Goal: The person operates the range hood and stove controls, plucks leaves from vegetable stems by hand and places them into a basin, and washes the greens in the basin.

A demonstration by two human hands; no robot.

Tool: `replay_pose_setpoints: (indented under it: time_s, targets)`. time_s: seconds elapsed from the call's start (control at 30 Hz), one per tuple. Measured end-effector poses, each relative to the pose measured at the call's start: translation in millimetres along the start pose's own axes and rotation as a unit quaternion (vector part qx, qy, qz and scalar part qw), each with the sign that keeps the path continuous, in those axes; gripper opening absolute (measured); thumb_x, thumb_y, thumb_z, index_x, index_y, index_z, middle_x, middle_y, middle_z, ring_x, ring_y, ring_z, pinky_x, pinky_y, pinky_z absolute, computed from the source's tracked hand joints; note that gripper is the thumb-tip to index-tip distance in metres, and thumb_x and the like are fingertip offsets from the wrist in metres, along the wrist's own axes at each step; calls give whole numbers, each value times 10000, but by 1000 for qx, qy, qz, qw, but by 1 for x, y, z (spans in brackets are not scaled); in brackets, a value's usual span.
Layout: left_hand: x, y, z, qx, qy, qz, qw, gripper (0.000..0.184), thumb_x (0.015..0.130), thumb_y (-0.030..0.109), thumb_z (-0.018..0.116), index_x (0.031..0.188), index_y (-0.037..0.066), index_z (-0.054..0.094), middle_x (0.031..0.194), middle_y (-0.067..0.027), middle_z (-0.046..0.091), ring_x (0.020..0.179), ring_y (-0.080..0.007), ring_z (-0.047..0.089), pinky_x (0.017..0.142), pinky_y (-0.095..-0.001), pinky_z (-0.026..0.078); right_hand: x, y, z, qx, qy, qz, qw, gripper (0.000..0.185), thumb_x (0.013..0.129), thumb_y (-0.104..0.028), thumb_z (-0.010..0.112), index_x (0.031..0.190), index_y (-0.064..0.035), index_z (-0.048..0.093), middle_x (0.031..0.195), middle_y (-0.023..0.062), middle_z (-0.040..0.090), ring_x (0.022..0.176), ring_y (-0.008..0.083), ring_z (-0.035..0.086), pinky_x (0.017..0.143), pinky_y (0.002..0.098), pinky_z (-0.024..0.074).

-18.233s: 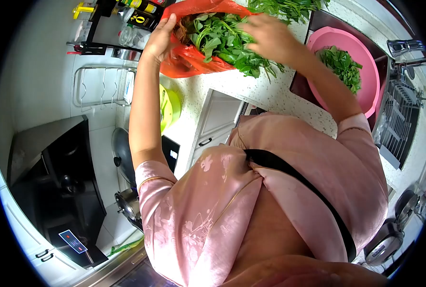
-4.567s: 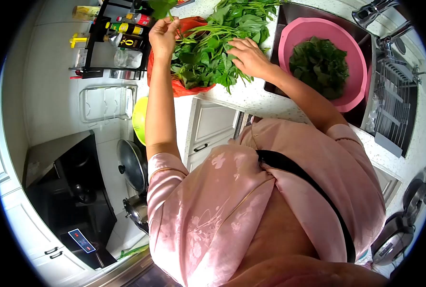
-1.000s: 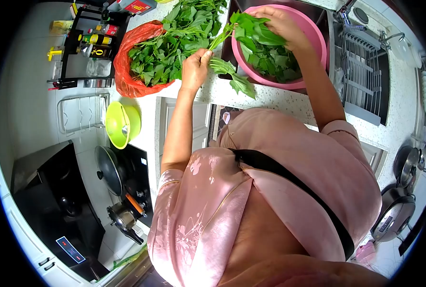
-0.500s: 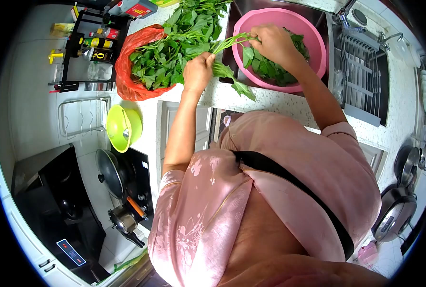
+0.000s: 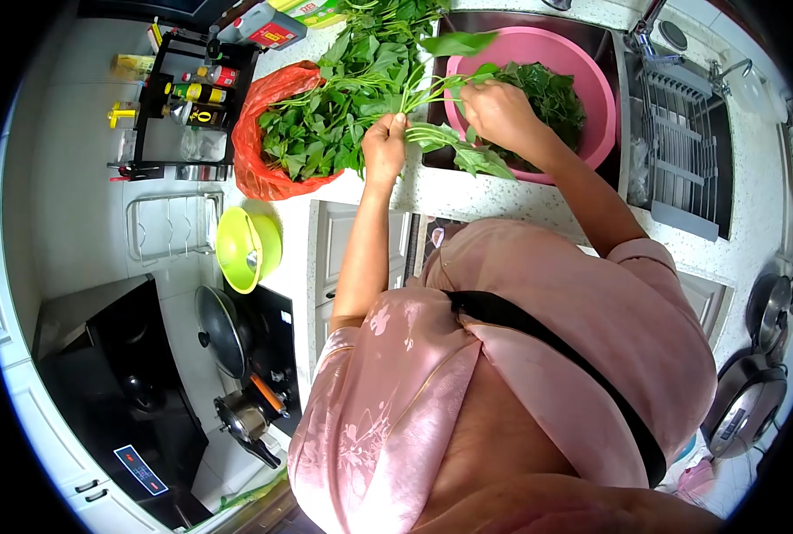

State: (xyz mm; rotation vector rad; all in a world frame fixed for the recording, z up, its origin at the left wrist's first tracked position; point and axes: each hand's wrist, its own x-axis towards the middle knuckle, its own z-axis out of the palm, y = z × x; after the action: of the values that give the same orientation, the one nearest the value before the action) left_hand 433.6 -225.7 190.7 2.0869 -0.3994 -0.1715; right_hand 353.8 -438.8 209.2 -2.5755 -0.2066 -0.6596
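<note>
My left hand (image 5: 385,147) is closed round the stems of a bunch of leafy greens (image 5: 432,92), beside the red plastic bag (image 5: 247,142). More greens (image 5: 312,138) fill the bag and spread over the counter behind it. At the near left side of the pink basin (image 5: 597,80), my right hand (image 5: 501,114) pinches a stem of the same bunch, its fingertips partly hidden. Torn leaves (image 5: 552,102) lie in the basin, which sits in the sink. Some leaves of the held bunch hang down between my hands over the counter edge.
A lime green bowl (image 5: 267,247) stands left of the counter's near edge. Bottles fill a black rack (image 5: 152,116) at the left. A dish rack (image 5: 681,147) is right of the basin. Below left are a lidded wok (image 5: 221,331) and a pressure cooker (image 5: 243,416).
My right hand has come from over the basin's far side to its near left edge. The leaves it gripped earlier are out of its grasp. My left hand keeps the bunch, and the whole view has shifted slightly.
</note>
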Motion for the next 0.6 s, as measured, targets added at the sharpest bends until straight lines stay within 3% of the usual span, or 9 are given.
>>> replay_pose_setpoints:
  time_s: [0.1,0.13,0.2,0.23,0.33,0.4,0.47,0.5,0.6]
  targets:
    - [-5,1,1,5,33,34,999,258,917,223,491,776,37,601,517,47,425,444,-42,351,420,-214,286,2,-6,-16,241,-13,126,962,60,724,-81,571,744,-26,582,725,133,620,674,238,607,594,343,475]
    - [-6,4,2,6,33,36,999,258,917,223,491,776,37,601,517,47,425,444,-42,351,420,-214,286,2,-1,-12,241,-11,126,962,60,724,-81,571,744,-26,582,725,133,620,674,238,607,594,343,475]
    - [-8,7,1,-2,41,31,999,247,916,216,496,791,34,608,527,45,434,453,-39,357,425,-211,292,4,23,3,429,78,202,877,67,761,-84,557,786,-25,576,744,83,622,670,163,592,603,297,456]
    - [-8,7,-2,10,46,35,998,247,914,213,500,796,31,618,545,38,468,465,-51,381,441,-222,316,6,33,3,583,118,205,777,101,792,-83,547,870,-22,571,766,38,600,668,118,557,607,254,442]
    - [-13,18,-9,69,67,90,991,242,911,210,506,809,27,629,562,27,496,484,-64,413,463,-237,349,9,65,-29,631,170,238,718,114,865,-156,530,885,-51,571,777,1,573,625,66,525,546,173,405]
    - [-16,27,-14,84,61,85,991,221,898,210,523,828,32,633,558,-23,528,495,-109,463,491,-277,387,11,82,-48,604,141,246,745,130,861,-177,542,879,-54,581,759,-4,566,605,54,508,529,169,395]
    - [-18,32,-16,207,48,127,969,204,882,254,527,808,80,604,611,-154,563,549,-315,556,522,-386,423,13,82,-70,575,112,259,768,147,857,-198,554,873,-57,591,741,-8,560,585,42,490,512,165,385]
    - [-21,42,-16,229,37,126,965,188,875,262,532,810,97,595,636,-176,563,598,-378,548,527,-419,424,18,71,-80,518,49,244,819,154,824,-199,591,873,-53,610,758,-4,583,617,58,507,534,190,401]
    - [-22,55,-12,293,25,169,941,179,869,265,536,819,100,582,680,-153,586,619,-365,565,539,-427,433,26,42,-81,408,-101,123,899,172,803,-222,628,840,-54,635,717,-17,577,605,45,503,503,199,394]
